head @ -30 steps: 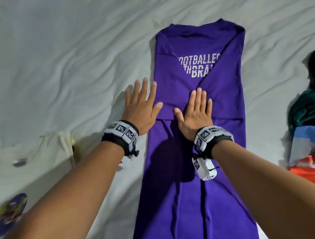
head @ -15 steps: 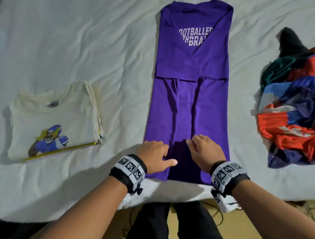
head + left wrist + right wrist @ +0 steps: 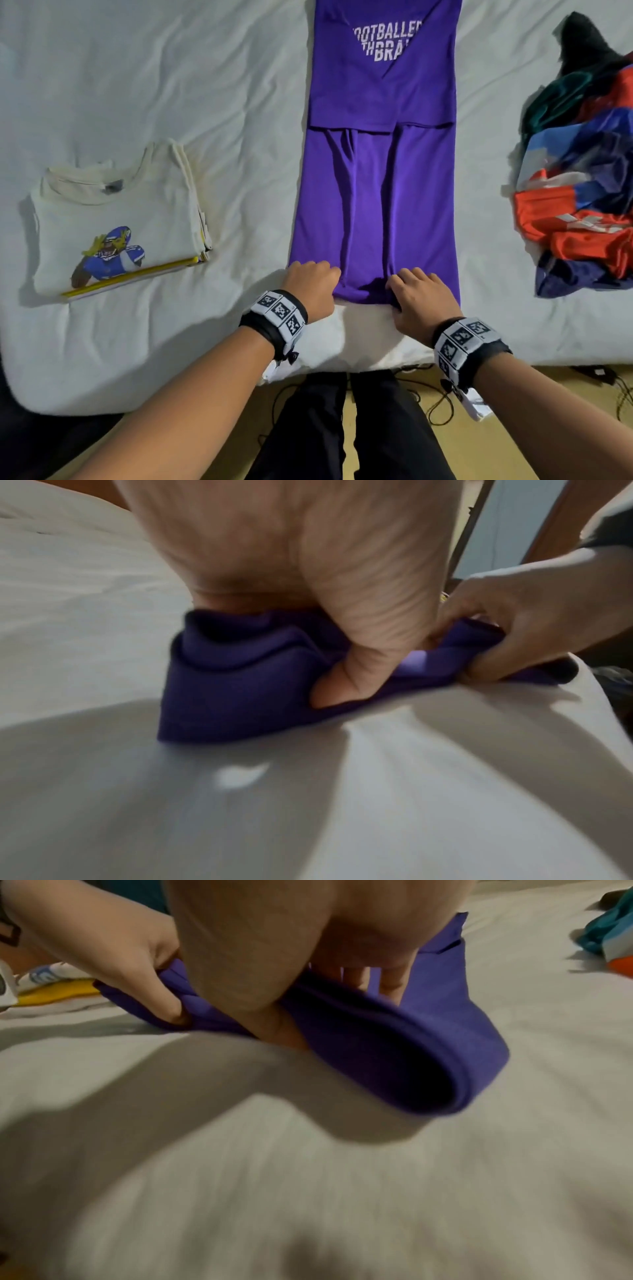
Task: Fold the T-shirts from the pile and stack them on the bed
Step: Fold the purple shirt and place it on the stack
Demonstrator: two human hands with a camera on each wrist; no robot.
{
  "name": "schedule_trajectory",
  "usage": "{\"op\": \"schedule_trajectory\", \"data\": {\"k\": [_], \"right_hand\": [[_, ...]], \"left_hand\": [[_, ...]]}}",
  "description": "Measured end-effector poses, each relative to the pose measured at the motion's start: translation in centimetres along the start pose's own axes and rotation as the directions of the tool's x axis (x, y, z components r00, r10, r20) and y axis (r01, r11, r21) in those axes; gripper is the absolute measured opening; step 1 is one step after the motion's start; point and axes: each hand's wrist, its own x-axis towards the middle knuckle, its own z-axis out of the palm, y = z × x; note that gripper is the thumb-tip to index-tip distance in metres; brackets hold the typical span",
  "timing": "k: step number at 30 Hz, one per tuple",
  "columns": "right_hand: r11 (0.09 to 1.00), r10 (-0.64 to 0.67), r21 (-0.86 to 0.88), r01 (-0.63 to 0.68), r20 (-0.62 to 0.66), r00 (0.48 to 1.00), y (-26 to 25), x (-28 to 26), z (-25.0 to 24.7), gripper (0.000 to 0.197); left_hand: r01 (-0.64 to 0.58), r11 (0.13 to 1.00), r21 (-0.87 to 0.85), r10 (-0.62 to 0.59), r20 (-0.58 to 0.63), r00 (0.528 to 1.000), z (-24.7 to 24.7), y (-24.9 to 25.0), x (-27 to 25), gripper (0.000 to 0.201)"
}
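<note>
Left hand (image 3: 310, 286) and right hand (image 3: 423, 294) are both down at the near hem of the purple T-shirt (image 3: 376, 192), fingers curled and thumbs tucked under, each pinching a bunch of that bottom edge. From my left wrist view the thumb (image 3: 346, 680) is wedged beneath the hem with the cloth rolled over it, and the right wrist view shows the same, the hem (image 3: 411, 1056) looping up loose off the sheet. The shirt lies lengthwise up the middle of the bed (image 3: 171, 85), already narrowed to a long strip, sleeves folded in, white lettering showing at the far end. It's soft, light and floppy, I'd say, so it won't hold any shape by itself; take it at the two near corners, spaced as wide as the strip, or the middle will sag and the layers slide apart as it lifts. Thin knit like this probably wrinkles easily, so it needs a flat carry-over towards the collar. To my left sits the folded cream T-shirt (image 3: 113, 233) with the football player print, well apart from the purple one. Over on the right, the pile (image 3: 579, 192) of unfolded shirts waits, red, blue, teal and dark colours tangled together.
</note>
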Motion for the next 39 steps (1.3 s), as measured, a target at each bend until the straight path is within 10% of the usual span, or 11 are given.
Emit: {"op": "schedule_trajectory", "data": {"k": [14, 32, 39], "right_hand": [[0.928, 0.372, 0.133, -0.349, -0.242, 0.896, 6.6, 12.0, -11.8, 0.016], [0.875, 0.484, 0.136, -0.465, -0.254, 0.837, 15.0, 27.8, -19.2, 0.026], [0.901, 0.434, 0.264, -0.345, -0.555, 0.709, 12.0, 27.7, -15.7, 0.061]], "left_hand": [[0.072, 0.997, -0.008, -0.070, -0.400, 0.914, -14.8, -6.3, 12.0, 0.019], [0.198, 0.966, -0.167, -0.248, -0.377, 0.893, -23.7, -13.9, 26.1, 0.022], [0.312, 0.938, -0.150, -0.340, -0.565, 0.751, -19.2, -8.1, 25.7, 0.088]]}}
